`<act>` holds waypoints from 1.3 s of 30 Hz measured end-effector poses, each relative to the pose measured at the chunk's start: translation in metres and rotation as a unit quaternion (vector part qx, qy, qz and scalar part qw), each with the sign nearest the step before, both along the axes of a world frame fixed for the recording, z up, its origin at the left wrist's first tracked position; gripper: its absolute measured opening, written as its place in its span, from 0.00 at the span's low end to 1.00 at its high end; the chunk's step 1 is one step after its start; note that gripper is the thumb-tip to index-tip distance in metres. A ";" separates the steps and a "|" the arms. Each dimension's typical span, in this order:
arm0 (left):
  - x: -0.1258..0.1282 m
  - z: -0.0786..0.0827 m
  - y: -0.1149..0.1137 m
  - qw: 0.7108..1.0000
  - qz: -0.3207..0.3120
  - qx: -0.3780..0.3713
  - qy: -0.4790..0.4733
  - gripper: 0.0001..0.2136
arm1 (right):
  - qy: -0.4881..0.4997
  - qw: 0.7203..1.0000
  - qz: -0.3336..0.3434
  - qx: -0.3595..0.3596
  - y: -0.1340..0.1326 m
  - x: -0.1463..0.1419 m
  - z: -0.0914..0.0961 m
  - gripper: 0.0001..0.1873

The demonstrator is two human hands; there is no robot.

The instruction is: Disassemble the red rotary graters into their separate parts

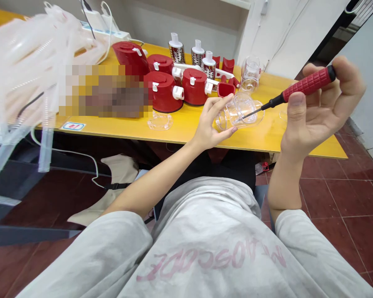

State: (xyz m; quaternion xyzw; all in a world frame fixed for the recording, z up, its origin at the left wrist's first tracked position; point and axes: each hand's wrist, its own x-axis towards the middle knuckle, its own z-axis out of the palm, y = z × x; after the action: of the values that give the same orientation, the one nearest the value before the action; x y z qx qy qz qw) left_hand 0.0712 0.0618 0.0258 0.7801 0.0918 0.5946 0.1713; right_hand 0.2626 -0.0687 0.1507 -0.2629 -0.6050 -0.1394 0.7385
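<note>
My left hand point(209, 124) grips a clear plastic cup-like part point(247, 108) by its left end, tilted on its side over the table's front edge. In my right hand point(317, 103) is a screwdriver point(307, 85) with a red ribbed handle and black collar, pinched between thumb and fingers. Its thin metal shaft points down and left into the open side of the clear part. Whether the tip touches a screw is too small to make out. A flat clear plastic ring point(160, 121) lies on the table left of my left hand.
On the yellow table point(192, 131) stand several red housings point(164, 93) with white fittings. Behind them are metal grater drums point(176, 50). More clear parts point(250, 72) stand at the back right. Plastic bags point(40, 45) cover the left end, near a power strip point(121, 36).
</note>
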 end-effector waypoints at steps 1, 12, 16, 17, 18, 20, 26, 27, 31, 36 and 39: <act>0.000 0.000 0.000 1.000 0.003 0.000 0.001 0.46 | -0.003 1.000 -0.003 0.007 0.000 0.000 0.000 0.35; 0.000 -0.001 0.001 1.000 -0.009 0.003 -0.007 0.47 | 0.002 1.000 -0.022 -0.015 -0.006 -0.007 0.000 0.32; 0.000 0.000 0.001 1.000 -0.008 0.008 -0.010 0.46 | 0.000 1.000 -0.020 0.007 0.001 0.000 0.000 0.36; 0.001 0.000 0.001 1.000 -0.009 0.008 -0.010 0.46 | 0.000 1.000 -0.024 0.000 0.001 0.002 0.000 0.36; 0.001 0.000 0.001 1.000 -0.010 0.008 -0.010 0.46 | 0.000 1.000 -0.024 -0.011 0.000 0.003 -0.001 0.36; 0.001 0.000 0.002 1.000 -0.011 0.009 -0.011 0.46 | 0.008 0.999 -0.017 -0.034 -0.004 0.001 -0.002 0.36; 0.000 0.000 0.002 1.000 -0.002 0.009 -0.006 0.45 | 0.009 0.998 -0.037 -0.045 -0.006 -0.002 -0.002 0.32; 0.000 0.000 0.002 1.000 -0.002 0.009 -0.006 0.45 | -0.003 0.999 -0.034 -0.027 -0.004 0.000 -0.002 0.32; 0.000 0.000 0.001 1.000 -0.001 0.007 -0.005 0.46 | -0.024 0.999 -0.026 0.010 0.005 0.012 -0.002 0.37; 0.001 0.001 0.001 1.000 0.003 0.009 -0.010 0.47 | -0.010 0.999 -0.026 -0.027 0.000 0.008 -0.004 0.35; 0.001 0.001 0.001 1.000 0.001 0.006 -0.007 0.47 | 0.023 0.995 -0.055 -0.075 -0.005 0.001 -0.004 0.38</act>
State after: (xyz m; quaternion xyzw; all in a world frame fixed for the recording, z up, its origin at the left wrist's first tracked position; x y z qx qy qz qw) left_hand 0.0720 0.0631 0.0265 0.7768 0.0872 0.6011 0.1666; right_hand 0.2635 -0.0740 0.1463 -0.3538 -0.5814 -0.1281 0.7214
